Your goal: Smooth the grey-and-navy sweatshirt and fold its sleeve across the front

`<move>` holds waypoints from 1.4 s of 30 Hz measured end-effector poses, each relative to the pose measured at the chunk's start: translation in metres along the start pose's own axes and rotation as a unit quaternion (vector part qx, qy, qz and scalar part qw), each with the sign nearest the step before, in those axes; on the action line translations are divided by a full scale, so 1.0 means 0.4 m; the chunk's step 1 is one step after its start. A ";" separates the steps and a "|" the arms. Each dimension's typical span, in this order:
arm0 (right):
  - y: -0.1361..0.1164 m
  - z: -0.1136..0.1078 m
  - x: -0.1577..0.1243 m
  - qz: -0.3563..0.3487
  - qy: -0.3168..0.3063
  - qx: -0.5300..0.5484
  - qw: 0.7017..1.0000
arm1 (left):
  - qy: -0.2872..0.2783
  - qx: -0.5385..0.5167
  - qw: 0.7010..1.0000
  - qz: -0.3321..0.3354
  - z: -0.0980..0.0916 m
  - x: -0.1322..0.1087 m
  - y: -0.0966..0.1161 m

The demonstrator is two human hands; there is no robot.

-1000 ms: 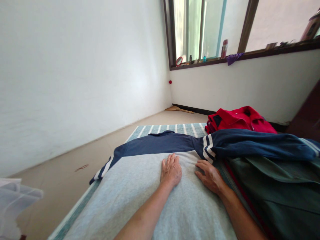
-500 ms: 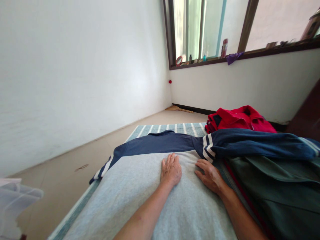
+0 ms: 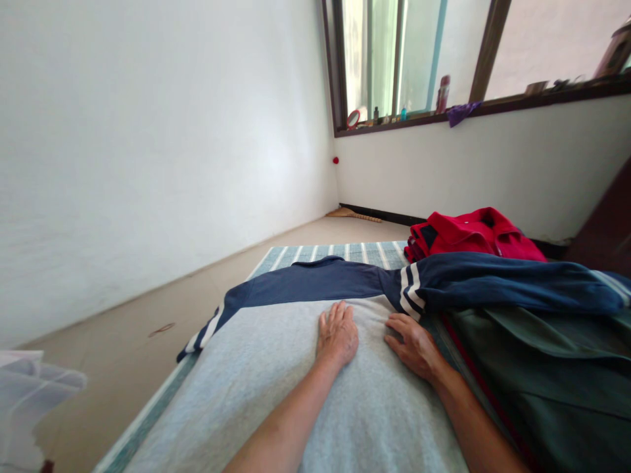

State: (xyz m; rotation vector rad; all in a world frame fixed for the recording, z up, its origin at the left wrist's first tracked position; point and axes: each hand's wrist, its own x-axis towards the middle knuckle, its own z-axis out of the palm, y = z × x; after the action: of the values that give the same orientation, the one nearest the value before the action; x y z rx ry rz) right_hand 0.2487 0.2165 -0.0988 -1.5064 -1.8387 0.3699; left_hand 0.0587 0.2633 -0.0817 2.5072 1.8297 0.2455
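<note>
Your left hand lies flat and open on the grey sweatshirt, pinching nothing — your right hand is spread open just beside it, nearer the navy sleeve with white stripes. The sweatshirt's body runs toward you along the striped mat; that sleeve reaches off to your right, across it.

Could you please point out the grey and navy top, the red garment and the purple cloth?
Grey and navy top (image 3: 256, 368): head view, on its grey body.
Red garment (image 3: 473, 230): head view, on its top fold.
Purple cloth (image 3: 461, 113): head view, on its middle.
</note>
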 end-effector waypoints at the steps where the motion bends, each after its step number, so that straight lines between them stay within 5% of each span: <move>1: 0.000 0.000 0.000 -0.001 -0.001 -0.001 1.000 | 0.002 -0.001 1.000 0.000 0.000 0.000 0.000; 42: -0.003 -0.005 0.001 -0.006 -0.012 -0.025 1.000 | 0.004 0.010 1.000 0.002 0.003 0.000 0.001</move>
State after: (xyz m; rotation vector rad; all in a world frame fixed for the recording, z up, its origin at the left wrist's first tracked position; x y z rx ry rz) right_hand 0.2490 0.2160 -0.0965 -1.5306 -1.8868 0.3396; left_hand 0.0593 0.2633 -0.0827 2.5275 1.8380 0.2387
